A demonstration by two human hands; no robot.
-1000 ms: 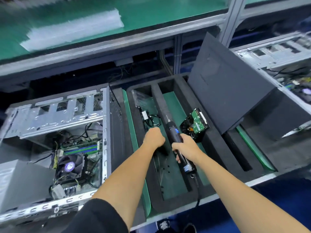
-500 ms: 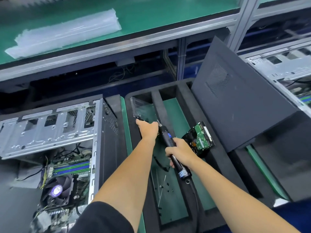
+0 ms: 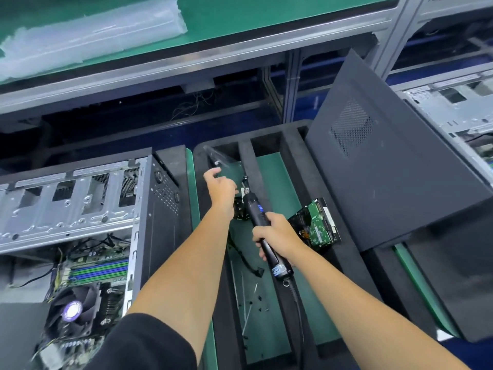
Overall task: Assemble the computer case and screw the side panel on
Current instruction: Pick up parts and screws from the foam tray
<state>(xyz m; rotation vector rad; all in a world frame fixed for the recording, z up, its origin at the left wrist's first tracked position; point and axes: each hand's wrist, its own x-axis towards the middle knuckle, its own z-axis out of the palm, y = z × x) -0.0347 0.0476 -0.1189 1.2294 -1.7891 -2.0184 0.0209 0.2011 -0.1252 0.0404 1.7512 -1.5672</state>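
On my far left the computer case (image 3: 80, 209) lies open on its side, fan and memory sticks showing, with no cover on it yet. That steel shell looks heavy and stiff, and I'd guess the stamped edges are sharp, so it's one to leave where it lies.

Next across, my left hand (image 3: 220, 189) is out over the far end of the foam tray (image 3: 266, 145), fingers loose and spread, holding nothing, reaching toward a clear plastic bag (image 3: 217, 160) tucked in the far corner. It looks thin and slippery; I'd pinch it at a corner. Nearer to me in the same slot lie a few tiny loose screws (image 3: 252, 303) on the green mat. They're light and likely to roll, so fingertips only.

My right hand (image 3: 277, 236) is wrapped round the body of the electric screwdriver (image 3: 262, 228), bit pointing away from me, its cable trailing back toward me. It feels like a firm mid-body hold.

Just right of that hand a bare hard drive (image 3: 318, 225) rests circuit-side up on the foam, fragile, so edges only.

Far right, the side panel (image 3: 386, 166) stands tilted against the tray, well apart from the case. It's a broad thin sheet, probably light but floppy and awkward; I'd take it by two opposite edges.
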